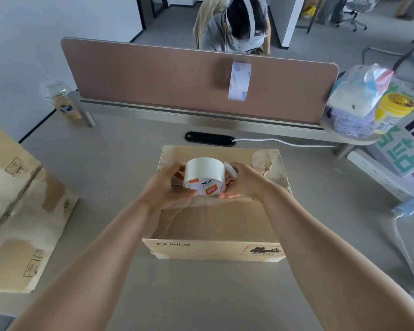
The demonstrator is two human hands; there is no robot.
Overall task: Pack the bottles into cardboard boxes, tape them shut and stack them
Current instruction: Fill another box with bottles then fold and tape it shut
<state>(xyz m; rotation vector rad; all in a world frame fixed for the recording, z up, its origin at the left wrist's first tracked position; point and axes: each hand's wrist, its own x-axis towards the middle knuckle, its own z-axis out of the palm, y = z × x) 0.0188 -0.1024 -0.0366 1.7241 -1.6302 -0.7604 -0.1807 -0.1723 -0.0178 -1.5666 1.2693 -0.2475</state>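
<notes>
Tape (204, 174) hangs just over the closed box (213, 225), between both hands: left hand (163, 187) grips the roll, right hand (246, 183) pinches its loose end, rightward.

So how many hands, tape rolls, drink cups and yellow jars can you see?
Hands: 2, the left hand and the right hand, both holding the tape
Tape rolls: 1, the white tape roll
Drink cups: 1, the drink cup
Yellow jars: 1, the yellow jar
Total: 5
</notes>
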